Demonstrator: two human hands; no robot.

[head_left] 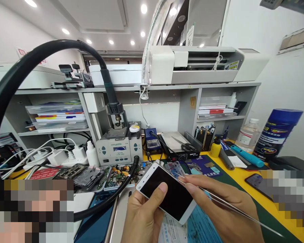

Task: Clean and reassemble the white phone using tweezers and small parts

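A white smartphone (171, 192) with a dark screen is tilted up in front of me. My left hand (148, 211) grips its lower left side, thumb lying across the glass. Pinched in my right hand (225, 206) is a pair of slim metal tweezers (239, 208), whose tips reach the phone's upper right edge. Whether the tips touch the frame or sit in the seam cannot be made out. Under the phone lie a blue wood-grain sheet (201, 226) and a white printed sheet (171, 231).
A hot-air rework station (119, 150) stands behind, its black hose (98, 206) arching along the left. Circuit boards (116, 177) fill a tray left of the phone. Scissors (184, 145) lie on a box behind. At right are a spray can (277, 135) and another phone (258, 185).
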